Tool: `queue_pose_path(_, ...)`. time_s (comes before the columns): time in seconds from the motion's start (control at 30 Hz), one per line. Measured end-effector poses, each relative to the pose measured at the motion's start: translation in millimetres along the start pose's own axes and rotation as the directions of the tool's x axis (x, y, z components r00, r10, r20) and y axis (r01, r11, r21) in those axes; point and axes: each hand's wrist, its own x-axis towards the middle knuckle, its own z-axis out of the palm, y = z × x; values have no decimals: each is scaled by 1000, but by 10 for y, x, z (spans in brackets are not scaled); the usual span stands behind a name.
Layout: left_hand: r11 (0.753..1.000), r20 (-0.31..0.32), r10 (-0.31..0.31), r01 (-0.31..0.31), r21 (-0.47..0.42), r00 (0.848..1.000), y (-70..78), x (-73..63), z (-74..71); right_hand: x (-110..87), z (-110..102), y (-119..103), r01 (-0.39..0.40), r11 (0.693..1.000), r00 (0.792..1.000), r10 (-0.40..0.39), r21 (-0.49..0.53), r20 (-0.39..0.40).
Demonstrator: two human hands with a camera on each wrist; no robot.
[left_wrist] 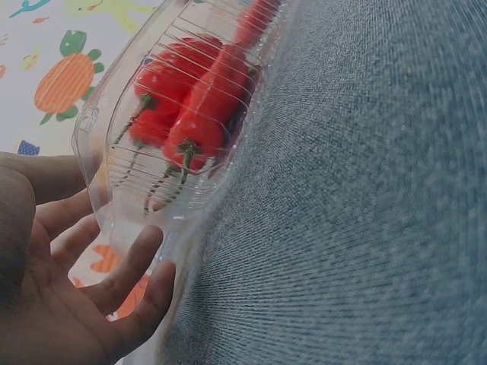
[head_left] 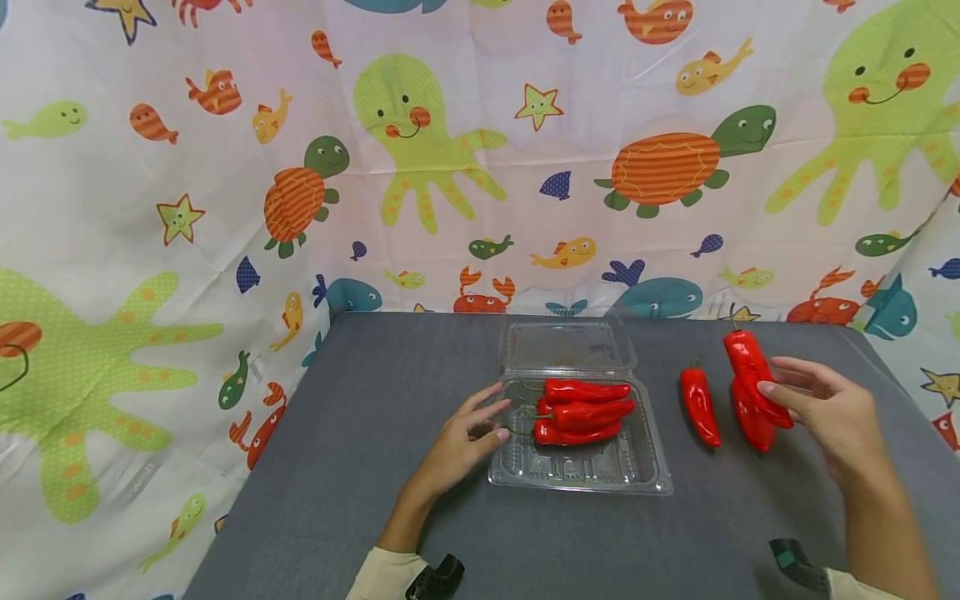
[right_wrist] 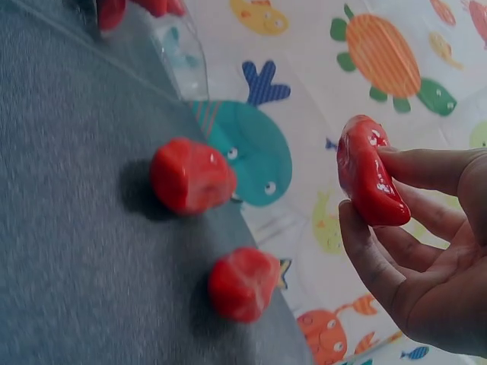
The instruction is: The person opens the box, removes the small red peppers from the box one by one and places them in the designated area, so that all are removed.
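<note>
My right hand pinches a red pepper between thumb and fingers, raised over the table; the right wrist view shows this pepper in the fingertips. Below it a second red pepper lies on the table, partly covered by the held one. Another red pepper lies to its left. My left hand touches the left side of a clear plastic clamshell container, fingers loosely bent at its rim. Inside, several red peppers lie stacked, stems toward the left hand.
The container's lid is folded back, away from me. Grey cloth covers the table. A curtain printed with sea animals hangs behind the table and along its sides.
</note>
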Motion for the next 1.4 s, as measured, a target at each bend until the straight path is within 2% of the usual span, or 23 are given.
queue_pose_path(0.17, 1000, 2, 2, -2, -5, 1000, -13, -1, -1, 49, -92, 127, -58, 998, 998, 58, 29, -24)
queue_pose_path(0.37, 1000, 3, 0, 0, -4, 1000, -20, -1, 2, 112, -149, 289, -118, 993, 990, 119, 10, -70)
queue_pose_path(0.7, 1000, -2, -6, 6, 2, 1000, -29, 12, 7, 191, -221, 525, -174, 985, 982, 173, -8, -70)
queue_pose_path(1.1, 1000, -1, -10, 10, -9, 1000, -11, 3, 3, 237, -268, 637, -273, 962, 959, 271, -18, -88)
queue_pose_path(1.4, 1000, -5, -15, 15, -6, 1000, -15, 3, 6, 275, -286, 712, -310, 951, 948, 307, -20, -84)
